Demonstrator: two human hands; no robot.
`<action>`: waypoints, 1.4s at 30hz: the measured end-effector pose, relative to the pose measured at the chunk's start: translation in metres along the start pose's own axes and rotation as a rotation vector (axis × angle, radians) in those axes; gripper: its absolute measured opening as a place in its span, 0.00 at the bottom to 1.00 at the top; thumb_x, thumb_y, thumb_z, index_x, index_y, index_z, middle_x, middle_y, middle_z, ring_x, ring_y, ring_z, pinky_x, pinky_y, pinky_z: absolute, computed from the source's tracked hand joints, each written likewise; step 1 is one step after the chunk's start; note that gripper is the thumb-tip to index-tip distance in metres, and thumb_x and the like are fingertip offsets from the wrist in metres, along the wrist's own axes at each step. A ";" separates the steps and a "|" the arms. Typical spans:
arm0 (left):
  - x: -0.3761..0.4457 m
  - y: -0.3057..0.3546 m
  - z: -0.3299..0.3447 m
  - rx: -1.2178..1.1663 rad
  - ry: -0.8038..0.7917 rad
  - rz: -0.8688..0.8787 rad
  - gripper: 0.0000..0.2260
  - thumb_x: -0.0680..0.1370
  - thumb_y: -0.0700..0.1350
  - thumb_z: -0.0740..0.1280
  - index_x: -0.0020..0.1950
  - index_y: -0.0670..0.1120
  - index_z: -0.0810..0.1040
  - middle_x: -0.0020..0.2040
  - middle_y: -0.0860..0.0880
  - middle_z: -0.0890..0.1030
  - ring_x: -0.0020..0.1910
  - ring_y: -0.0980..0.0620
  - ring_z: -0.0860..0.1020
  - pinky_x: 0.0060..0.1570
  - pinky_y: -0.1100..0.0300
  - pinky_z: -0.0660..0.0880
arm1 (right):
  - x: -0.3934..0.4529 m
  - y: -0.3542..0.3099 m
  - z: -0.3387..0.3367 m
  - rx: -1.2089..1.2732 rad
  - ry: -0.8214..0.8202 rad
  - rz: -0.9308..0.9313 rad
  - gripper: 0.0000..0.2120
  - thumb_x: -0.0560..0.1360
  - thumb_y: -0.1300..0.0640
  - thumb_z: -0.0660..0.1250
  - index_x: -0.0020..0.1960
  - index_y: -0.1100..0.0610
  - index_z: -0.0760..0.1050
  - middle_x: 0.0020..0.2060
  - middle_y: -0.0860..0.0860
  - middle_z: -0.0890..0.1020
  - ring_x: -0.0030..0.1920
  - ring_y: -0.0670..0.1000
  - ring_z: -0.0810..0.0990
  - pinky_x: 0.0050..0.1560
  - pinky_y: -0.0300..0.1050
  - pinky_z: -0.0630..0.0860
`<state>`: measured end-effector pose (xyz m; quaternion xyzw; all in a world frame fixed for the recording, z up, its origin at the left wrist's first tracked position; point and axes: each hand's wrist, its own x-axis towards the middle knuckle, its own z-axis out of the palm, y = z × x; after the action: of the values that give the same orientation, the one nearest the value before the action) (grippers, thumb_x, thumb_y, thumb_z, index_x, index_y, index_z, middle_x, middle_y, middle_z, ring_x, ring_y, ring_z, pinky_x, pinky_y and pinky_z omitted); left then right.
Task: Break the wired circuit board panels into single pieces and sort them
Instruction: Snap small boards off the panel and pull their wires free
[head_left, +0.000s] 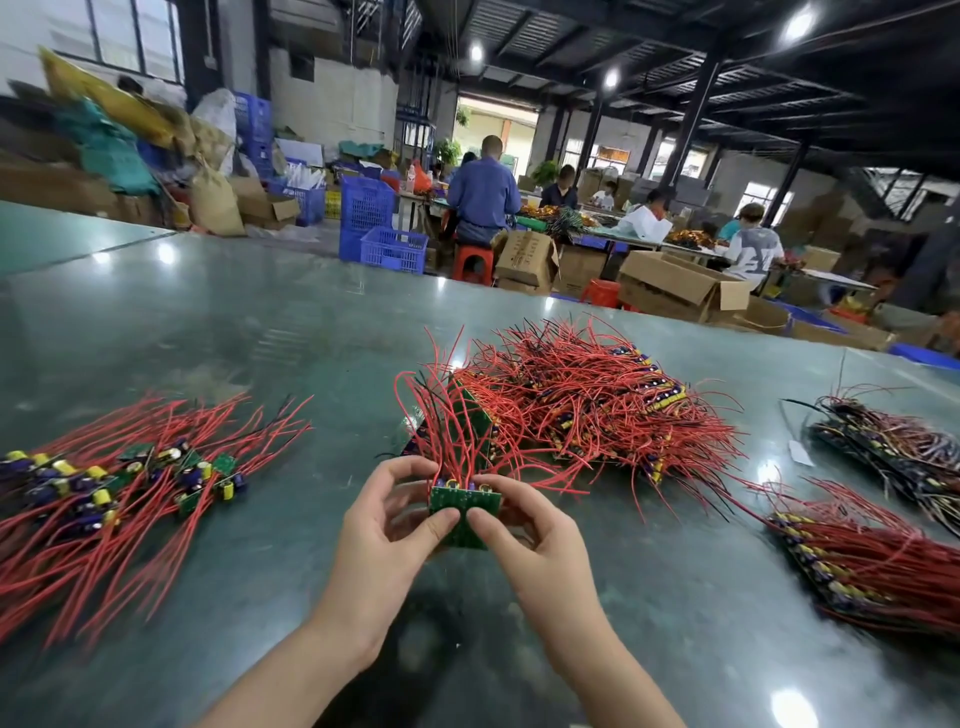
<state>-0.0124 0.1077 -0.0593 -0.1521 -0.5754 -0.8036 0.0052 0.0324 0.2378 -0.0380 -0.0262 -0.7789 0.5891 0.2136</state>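
A big workshop stretches behind my glossy green table (218, 332), with people seated at benches among cardboard boxes and blue crates (387, 249). Just above the table's near middle, I hold a small green circuit board panel (464, 512) between both hands. My left hand (387, 525) pinches its left half, thumb on top; my right hand (524, 535) pinches its right half the same way. Its red wires (452, 415) rise away from me. Single broken-off pieces (130, 478) lie at my left. A heap of unbroken panels (587, 400) sits just beyond my hands, and more stacks (862, 566) lie at my right.
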 end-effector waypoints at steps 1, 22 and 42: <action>0.000 0.000 0.000 0.000 -0.009 -0.005 0.18 0.71 0.30 0.69 0.48 0.53 0.78 0.47 0.46 0.84 0.45 0.53 0.82 0.45 0.55 0.81 | 0.000 0.000 0.000 -0.012 0.000 -0.005 0.15 0.71 0.65 0.72 0.47 0.44 0.80 0.45 0.52 0.83 0.41 0.45 0.80 0.44 0.33 0.75; 0.001 -0.006 -0.003 0.015 -0.020 -0.086 0.16 0.72 0.29 0.69 0.50 0.48 0.74 0.44 0.46 0.84 0.44 0.54 0.82 0.42 0.58 0.81 | 0.004 0.013 0.000 -0.054 0.001 -0.006 0.14 0.70 0.64 0.73 0.46 0.46 0.77 0.41 0.42 0.83 0.42 0.42 0.81 0.47 0.37 0.76; 0.003 0.003 -0.010 0.209 -0.195 -0.076 0.18 0.71 0.31 0.71 0.49 0.54 0.84 0.45 0.50 0.85 0.42 0.58 0.80 0.46 0.62 0.77 | 0.009 0.011 -0.015 -0.116 -0.296 -0.021 0.18 0.73 0.69 0.64 0.49 0.47 0.79 0.45 0.49 0.84 0.48 0.50 0.82 0.55 0.57 0.78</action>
<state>-0.0176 0.0978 -0.0590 -0.2061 -0.6591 -0.7204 -0.0652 0.0272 0.2578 -0.0419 0.0565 -0.8349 0.5381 0.1008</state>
